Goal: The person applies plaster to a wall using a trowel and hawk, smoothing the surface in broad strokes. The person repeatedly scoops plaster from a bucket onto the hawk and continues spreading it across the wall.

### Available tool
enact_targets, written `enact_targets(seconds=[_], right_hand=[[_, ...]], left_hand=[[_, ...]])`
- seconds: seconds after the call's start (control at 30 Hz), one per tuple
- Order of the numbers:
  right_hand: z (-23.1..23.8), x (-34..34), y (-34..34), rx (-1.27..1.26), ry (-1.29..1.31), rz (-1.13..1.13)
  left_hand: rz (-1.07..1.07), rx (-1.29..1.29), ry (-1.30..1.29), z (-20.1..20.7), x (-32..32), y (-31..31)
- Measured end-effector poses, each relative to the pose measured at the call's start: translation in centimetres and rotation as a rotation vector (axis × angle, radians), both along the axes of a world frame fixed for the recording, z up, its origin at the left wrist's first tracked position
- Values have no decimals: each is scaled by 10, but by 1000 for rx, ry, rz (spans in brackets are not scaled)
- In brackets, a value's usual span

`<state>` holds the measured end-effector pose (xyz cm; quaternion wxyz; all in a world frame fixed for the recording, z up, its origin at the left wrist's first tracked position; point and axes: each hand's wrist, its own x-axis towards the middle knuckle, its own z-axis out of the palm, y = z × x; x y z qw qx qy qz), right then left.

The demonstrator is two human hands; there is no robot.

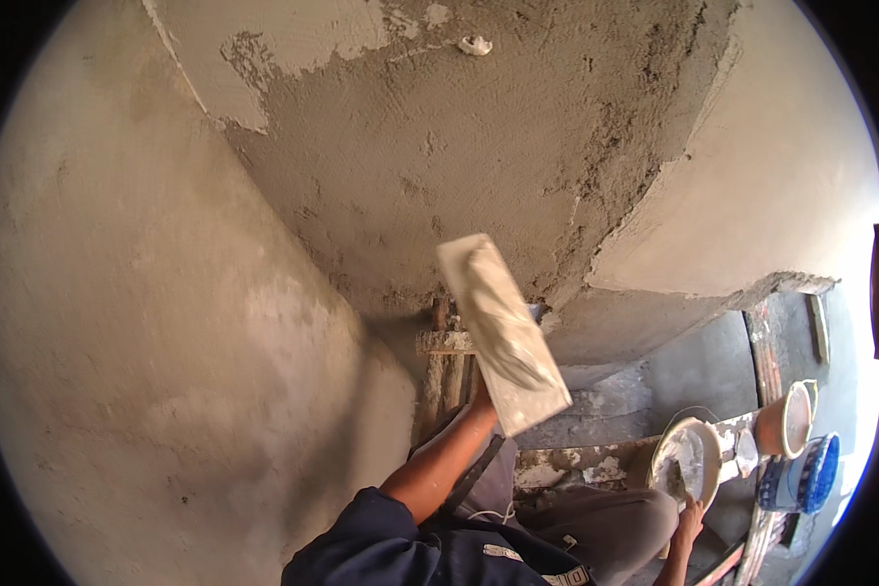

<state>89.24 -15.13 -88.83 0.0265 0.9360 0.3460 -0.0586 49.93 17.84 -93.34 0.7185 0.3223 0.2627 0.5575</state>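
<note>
My left hand (pixel 481 397) is mostly hidden beneath a pale rectangular plasterer's hawk (pixel 533 393) and holds it up from below. Along the hawk's face lies a long ridge of wet plaster (pixel 506 327). Off to the lower right, my right hand (pixel 691 521) is closed on the handle of a trowel (pixel 690 479). The trowel's blade dips into a round cream bucket (pixel 715 459) with wet plaster inside. In front of me the wall (pixel 439 166) carries a rough grey-brown coat, smoother and paler at its upper left.
A plaster-crusted plank (pixel 576 459) runs beside my knees under the bucket. On the right are an orange-brown bucket (pixel 772 430) and a blue bucket (pixel 801 479). Wooden poles (pixel 449 381) stand behind the hawk. A smooth wall (pixel 166 342) rises close on my left.
</note>
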Motion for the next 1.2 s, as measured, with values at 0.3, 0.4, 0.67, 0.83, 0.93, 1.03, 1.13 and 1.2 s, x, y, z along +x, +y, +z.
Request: enact_targets(seconds=[0.3, 0.4, 0.67, 0.83, 0.93, 1.03, 1.13, 1.2], right_hand=[[3, 10, 59, 289, 240, 176], [-6, 22, 51, 250, 173, 195], [-42, 56, 23, 294, 320, 104], [-80, 79, 0, 367, 384, 90], [-65, 61, -5, 342, 427, -4], [-70, 57, 5, 335, 492, -33], [-82, 57, -1, 435, 571, -105], [-78, 49, 1, 423, 559, -73]], left_hand=[[552, 37, 239, -48, -102, 114], [674, -65, -356, -46, -106, 157], [931, -142, -274, -37, -144, 215], [1053, -227, -123, -24, -151, 221], [1051, -378, -131, 30, -125, 215], [1107, -339, -103, 33, -156, 226], [1103, -304, -41, 86, -147, 223], [1072, -320, 45, 142, -136, 207]])
